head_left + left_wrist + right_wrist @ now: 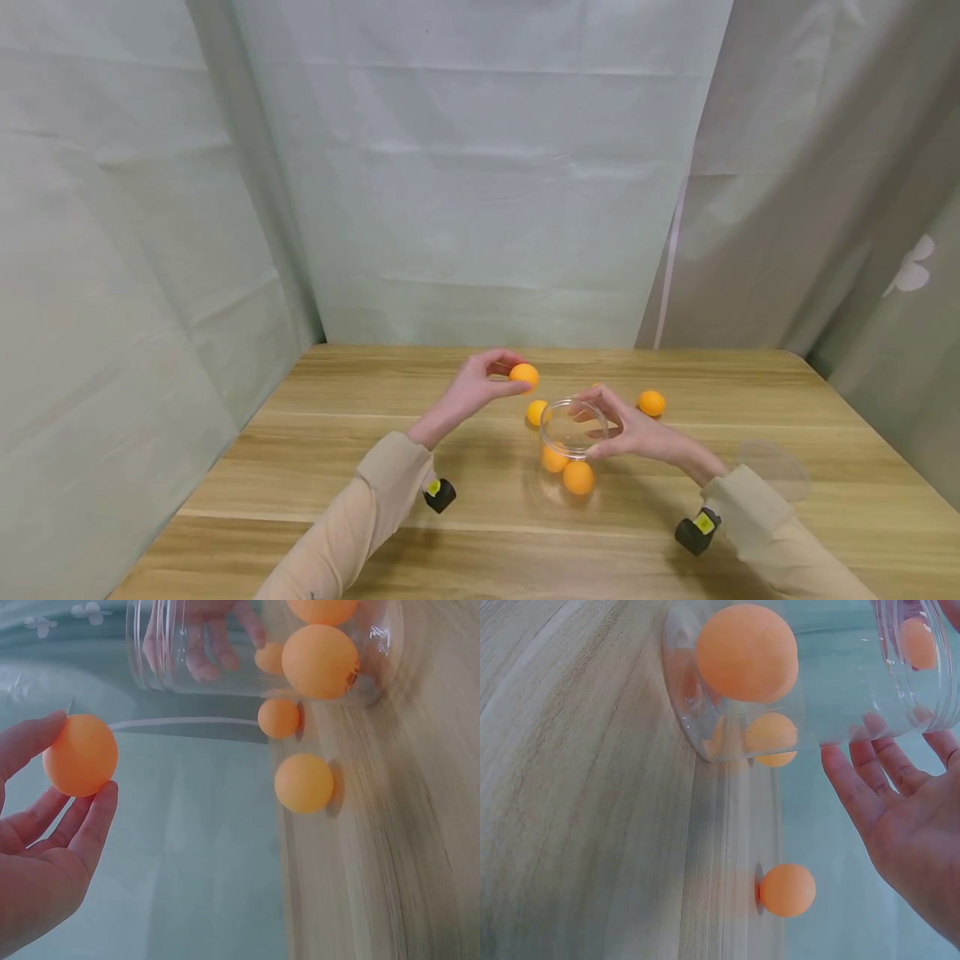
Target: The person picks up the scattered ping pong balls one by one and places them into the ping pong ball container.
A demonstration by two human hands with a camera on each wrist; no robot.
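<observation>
My left hand (491,379) pinches an orange ball (524,375) between thumb and fingertips, held just above and left of the mouth of a clear plastic jar (573,429). In the left wrist view the orange ball (80,755) sits at the fingertips (101,806). My right hand (626,432) grips the clear jar near its rim and keeps it on the table. Two orange balls (578,477) lie at the bottom of the jar. The right wrist view shows the jar (832,690) with a ball (746,652) inside and my fingers (862,787) against its wall.
Two loose orange balls lie on the wooden table (300,467): one (537,412) just left of the jar, one (651,403) behind my right hand. A clear lid (772,468) lies at the right. Pale curtains enclose the table.
</observation>
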